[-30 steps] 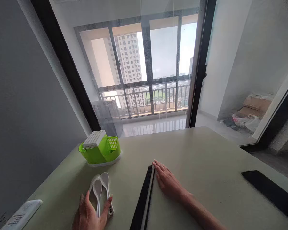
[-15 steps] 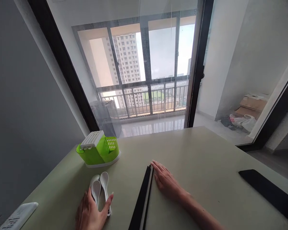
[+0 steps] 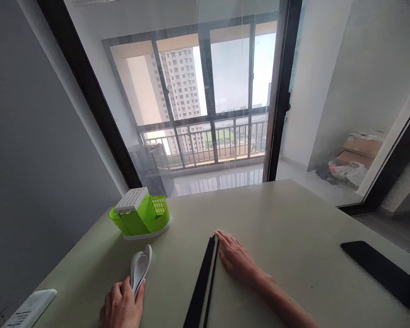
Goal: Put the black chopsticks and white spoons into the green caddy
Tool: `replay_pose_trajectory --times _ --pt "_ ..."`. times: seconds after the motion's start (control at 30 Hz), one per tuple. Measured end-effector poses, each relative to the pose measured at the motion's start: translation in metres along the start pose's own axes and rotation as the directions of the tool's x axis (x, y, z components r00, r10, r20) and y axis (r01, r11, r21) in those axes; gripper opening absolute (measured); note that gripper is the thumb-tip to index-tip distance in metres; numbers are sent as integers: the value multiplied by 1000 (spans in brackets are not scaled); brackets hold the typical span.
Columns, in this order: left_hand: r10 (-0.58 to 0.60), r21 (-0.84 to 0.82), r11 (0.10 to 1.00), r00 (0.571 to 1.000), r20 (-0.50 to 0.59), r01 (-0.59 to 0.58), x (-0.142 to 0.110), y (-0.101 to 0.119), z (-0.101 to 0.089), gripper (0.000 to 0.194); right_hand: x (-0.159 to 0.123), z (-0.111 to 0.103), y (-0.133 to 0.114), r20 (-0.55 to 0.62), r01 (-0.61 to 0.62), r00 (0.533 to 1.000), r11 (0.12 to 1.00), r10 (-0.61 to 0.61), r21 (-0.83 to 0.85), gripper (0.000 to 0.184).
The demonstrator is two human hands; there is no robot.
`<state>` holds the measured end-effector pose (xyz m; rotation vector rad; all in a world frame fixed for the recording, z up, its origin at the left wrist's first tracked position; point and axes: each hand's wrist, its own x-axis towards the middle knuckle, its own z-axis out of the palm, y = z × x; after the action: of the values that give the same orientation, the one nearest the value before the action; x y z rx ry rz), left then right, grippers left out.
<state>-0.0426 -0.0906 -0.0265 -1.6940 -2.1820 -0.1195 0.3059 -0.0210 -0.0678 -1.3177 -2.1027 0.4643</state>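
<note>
Now left hand (image 3: 123,303) gripping three white spoons (image 3: 141,268); right hand (image 3: 237,256) straight-fingered against several black chopsticks (image 3: 201,284).

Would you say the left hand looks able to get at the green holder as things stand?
Probably yes: nothing visible blocks the way from the left hand to the green holder, though that hand is holding the white spoons.

White spoons (image 3: 141,266) between left fingers (image 3: 126,286)
</note>
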Motion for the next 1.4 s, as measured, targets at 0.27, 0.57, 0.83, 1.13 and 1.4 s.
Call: replay_pose_trajectory --times 0.27,0.57,0.83,1.13,1.4 --pt "102 80 991 988 120 -112 10 20 -7 44 -1 -3 -4 9 -13 1000 1000 14 -17 60" --pt "143 -251 964 963 230 -84 10 64 -28 46 3 -1 -3 -15 -74 997 990 76 117 58" --pt "377 -435 871 880 288 -230 -8 172 -85 43 8 -25 -12 -145 -75 962 729 233 680 64" --pt "483 -404 857 775 409 -321 -25 236 -89 52 17 -23 12 -185 -149 849 561 494 815 52" --pt "467 -345 872 801 375 -347 -37 240 -73 53 9 -15 16 -290 -198 824 727 487 657 31"
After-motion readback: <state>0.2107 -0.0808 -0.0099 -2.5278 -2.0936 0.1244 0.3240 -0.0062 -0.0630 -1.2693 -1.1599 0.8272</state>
